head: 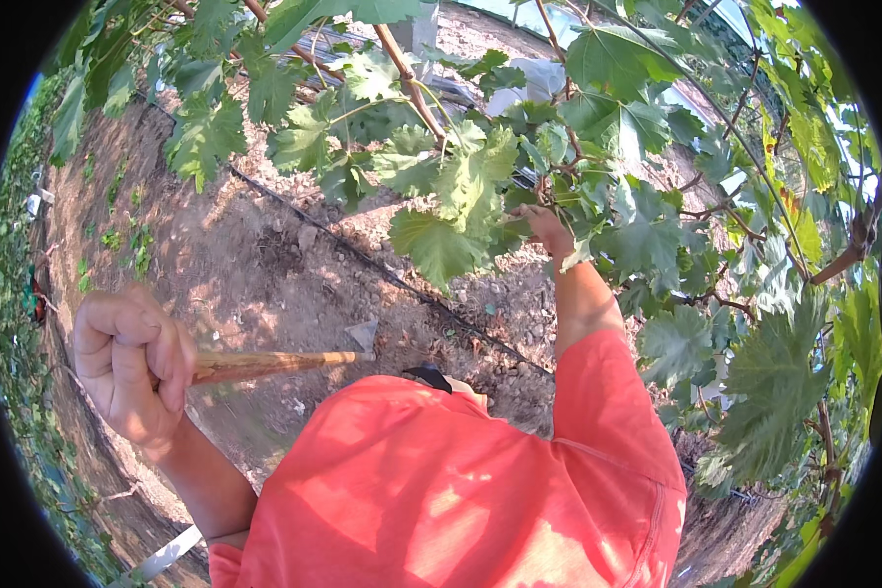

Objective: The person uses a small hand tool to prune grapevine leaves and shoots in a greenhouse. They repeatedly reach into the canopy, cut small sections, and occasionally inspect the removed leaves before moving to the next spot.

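Observation:
On the left of the head view, my left hand (136, 360) is closed around the end of a wooden handle (264, 364). The handle points right, down to a grey metal hoe-like blade (364, 336) over the soil. My right hand (547, 224) reaches up into the grapevine leaves (448, 184), at a woody vine shoot (540, 187). Leaves partly cover its fingers, so whether they grip anything is unclear. Below lies my red shirt, with the dark tip of a shoe (430, 376) beyond its edge.
A black irrigation hose (382, 272) runs diagonally over the bare, clodded soil (220, 242). Vine canes (411, 81) and foliage hang across the top and right. A grey post (422, 37) stands behind them, near a whitish plastic sheet (540, 81). Another green row curves along the left edge.

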`<state>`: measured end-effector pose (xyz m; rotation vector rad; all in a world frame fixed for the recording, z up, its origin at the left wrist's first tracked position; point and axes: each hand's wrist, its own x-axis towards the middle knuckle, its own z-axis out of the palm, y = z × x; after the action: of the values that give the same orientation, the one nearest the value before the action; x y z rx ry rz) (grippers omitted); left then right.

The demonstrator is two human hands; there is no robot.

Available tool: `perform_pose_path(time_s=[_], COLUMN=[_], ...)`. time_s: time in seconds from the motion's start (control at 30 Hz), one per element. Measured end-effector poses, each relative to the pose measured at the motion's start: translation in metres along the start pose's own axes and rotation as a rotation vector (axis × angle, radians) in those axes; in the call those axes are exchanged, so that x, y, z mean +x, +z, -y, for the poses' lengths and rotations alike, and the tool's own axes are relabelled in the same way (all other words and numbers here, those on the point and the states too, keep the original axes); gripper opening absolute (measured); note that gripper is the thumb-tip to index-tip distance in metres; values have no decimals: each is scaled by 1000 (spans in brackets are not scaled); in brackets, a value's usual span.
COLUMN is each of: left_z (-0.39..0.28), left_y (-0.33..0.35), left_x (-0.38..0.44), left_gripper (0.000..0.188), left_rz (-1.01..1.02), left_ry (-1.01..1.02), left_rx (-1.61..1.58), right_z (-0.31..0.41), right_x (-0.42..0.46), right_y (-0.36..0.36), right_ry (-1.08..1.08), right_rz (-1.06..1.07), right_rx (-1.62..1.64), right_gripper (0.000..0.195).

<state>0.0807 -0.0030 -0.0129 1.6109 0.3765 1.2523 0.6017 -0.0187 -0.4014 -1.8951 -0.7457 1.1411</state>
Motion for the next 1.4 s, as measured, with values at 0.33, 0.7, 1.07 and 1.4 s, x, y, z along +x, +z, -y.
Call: perform_pose_path(time_s=[0.33,0.7,1.07,1.4], left_z=[10,9,2,0], left_y=[3,-12,-13,-10], left_x=[14,11,5,-5], left_gripper=[12,12,13,11], left_rz=[38,46,37,9], left_ry=[6,-4,-4,0], left_rx=[-61,-125,-105,-68], right_z=[-18,-21,-41,-101], right_x=[-23,-66,-39,20], right_y=[1,4,12,10], right_ry=[207,211,239,108], right_rz=[153,200,-8,-397], right_rx=[142,518,483,420], right_gripper=[37,21,27,30])
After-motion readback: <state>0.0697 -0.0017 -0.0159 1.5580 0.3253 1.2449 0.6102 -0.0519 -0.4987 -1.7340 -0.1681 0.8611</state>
